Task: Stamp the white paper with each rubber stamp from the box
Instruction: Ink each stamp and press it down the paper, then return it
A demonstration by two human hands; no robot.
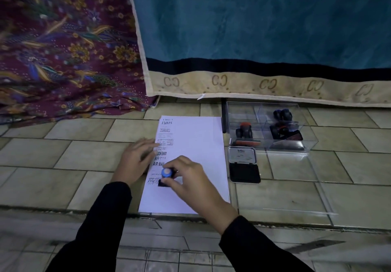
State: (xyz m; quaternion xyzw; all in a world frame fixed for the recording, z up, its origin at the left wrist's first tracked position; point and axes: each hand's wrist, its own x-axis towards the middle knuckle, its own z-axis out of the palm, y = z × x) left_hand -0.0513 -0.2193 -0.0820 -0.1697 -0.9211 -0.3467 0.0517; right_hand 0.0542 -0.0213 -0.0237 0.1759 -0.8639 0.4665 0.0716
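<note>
Paper (pixel 196 145) bears one stamp (pixel 166 172) under right hand (pixel 190 180); box (pixel 239 114) holds three.

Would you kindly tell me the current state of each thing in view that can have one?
right hand, gripping the blue-topped stamp
blue-topped stamp, upright, base on the white paper
left hand, flat, fingers on the paper's left edge
white paper, flat on the tiles, prints down its left side
ink pad, lid open
clear box, several stamps inside
</note>
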